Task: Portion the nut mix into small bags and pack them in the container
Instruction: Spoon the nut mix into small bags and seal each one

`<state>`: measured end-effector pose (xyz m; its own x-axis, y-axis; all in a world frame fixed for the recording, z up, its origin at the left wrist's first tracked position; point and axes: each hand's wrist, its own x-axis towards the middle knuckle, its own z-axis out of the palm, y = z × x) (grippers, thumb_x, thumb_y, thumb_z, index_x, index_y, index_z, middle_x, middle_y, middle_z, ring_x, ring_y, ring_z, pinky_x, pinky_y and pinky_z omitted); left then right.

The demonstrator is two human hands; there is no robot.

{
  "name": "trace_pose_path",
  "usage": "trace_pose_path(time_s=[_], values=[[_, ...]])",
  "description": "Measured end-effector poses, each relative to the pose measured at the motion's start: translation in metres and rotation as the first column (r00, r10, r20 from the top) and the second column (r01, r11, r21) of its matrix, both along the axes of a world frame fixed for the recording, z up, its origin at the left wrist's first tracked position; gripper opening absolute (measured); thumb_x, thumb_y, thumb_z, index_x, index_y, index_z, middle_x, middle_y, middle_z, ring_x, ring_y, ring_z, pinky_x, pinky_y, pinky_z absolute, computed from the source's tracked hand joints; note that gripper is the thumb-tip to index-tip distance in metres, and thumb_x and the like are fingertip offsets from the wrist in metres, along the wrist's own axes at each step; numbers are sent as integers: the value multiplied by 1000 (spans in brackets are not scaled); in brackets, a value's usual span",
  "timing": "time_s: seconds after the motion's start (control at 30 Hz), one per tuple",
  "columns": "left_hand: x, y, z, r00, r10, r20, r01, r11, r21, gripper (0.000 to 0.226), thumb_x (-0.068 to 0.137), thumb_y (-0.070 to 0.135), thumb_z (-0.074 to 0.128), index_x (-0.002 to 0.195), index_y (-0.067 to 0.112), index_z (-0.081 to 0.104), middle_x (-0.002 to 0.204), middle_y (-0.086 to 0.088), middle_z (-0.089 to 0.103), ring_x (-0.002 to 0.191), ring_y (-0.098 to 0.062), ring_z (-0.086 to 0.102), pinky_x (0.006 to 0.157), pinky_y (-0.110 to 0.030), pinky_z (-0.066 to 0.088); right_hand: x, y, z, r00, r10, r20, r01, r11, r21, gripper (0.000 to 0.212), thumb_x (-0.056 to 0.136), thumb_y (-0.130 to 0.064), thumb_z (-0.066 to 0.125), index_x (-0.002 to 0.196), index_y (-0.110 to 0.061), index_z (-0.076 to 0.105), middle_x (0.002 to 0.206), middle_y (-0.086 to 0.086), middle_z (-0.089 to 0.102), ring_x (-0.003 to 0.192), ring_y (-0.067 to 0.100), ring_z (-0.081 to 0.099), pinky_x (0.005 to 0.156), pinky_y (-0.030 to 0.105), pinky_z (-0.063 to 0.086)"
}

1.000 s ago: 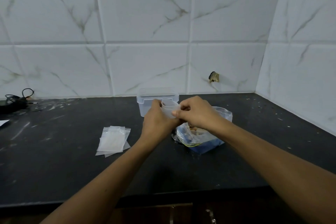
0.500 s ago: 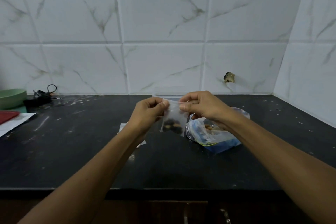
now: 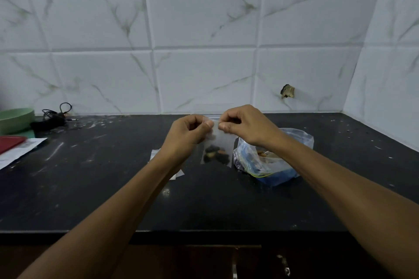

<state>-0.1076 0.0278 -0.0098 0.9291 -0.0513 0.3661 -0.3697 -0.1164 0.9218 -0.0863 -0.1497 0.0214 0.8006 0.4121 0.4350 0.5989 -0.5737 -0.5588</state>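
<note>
Above the black counter (image 3: 90,188), left hand (image 3: 189,135) and right hand (image 3: 243,125) pinch the filled small zip bag (image 3: 217,147) at its top; pressing along the whole strip should seal it.

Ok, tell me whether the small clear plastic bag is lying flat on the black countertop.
No, both hands pinch the small clear plastic bag by its top edge above the black countertop.

Small clear bag (image 3: 217,149) hanging upright above black counter, dark nuts at bottom. Just right, larger crumpled nut-mix bag (image 3: 272,161) lying open on counter.
</note>
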Motion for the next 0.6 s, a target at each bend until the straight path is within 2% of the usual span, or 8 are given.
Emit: trace_pose_path(time_s=[0.1, 0.23, 0.37, 0.47, 0.53, 0.6], values=[[0, -1, 2, 999, -32, 1, 32, 998, 49, 11, 92, 13, 64, 91, 3, 67, 78, -5, 69, 69, -7, 65, 65, -16, 50, -1, 1, 2, 1000, 17, -4, -17, 1000, -17, 8, 87, -20, 68, 84, -17, 74, 73, -1, 69, 73, 17, 64, 71, 34, 51], [2, 0, 2, 998, 28, 62, -35, 992, 121, 10, 92, 8, 63, 90, -1, 66, 71, -4, 67, 61, -2, 61, 60, -13, 47, -1, -1, 2, 997, 30, -71, -31, 999, -7, 8, 87, -20, 69, 88, -14, 75, 75, -1, 71, 72, 7, 65, 73, 29, 52], [2, 3, -1, 999, 25, 37, -30, 993, 119, 15, 92, 11, 64, 90, -3, 69, 74, -5, 68, 66, -6, 63, 65, -17, 51, -2, -4, 3, 999, -4, -36, 2, 999, -47, 6, 87, -19, 69, 84, -18, 74, 69, -9, 70, 67, -1, 66, 67, 15, 51], [1, 6, -2, 1000, -12, -9, 12, 998, 60, 14, 93, 8, 61, 89, -4, 68, 70, -2, 66, 58, 0, 59, 60, -12, 46, -2, -6, 4, 1000, -26, -3, 26, 999, -41, 5, 85, -16, 70, 82, -17, 73, 66, -12, 68, 61, -5, 64, 60, 5, 44], [2, 10, -3, 1000, 8, -6, -7, 998, 68, 14, 93, 8, 61, 84, 0, 69, 72, -4, 67, 62, -2, 61, 64, -16, 48, -2, -6, 4, 999, -17, -28, 16, 1000, -18, 3, 84, -16, 72, 81, -16, 73, 66, -10, 69, 61, -5, 65, 59, 4, 44], [4, 15, -4, 1000, 26, 8, -26, 996, 83, 16, 93, 8, 62, 78, 6, 69, 77, -8, 69, 72, -11, 64, 76, -27, 52, -2, -6, 3, 998, -16, -59, 14, 999, -46, 3, 85, -18, 72, 82, -18, 73, 69, -11, 70, 65, -4, 65, 61, 5, 44]])
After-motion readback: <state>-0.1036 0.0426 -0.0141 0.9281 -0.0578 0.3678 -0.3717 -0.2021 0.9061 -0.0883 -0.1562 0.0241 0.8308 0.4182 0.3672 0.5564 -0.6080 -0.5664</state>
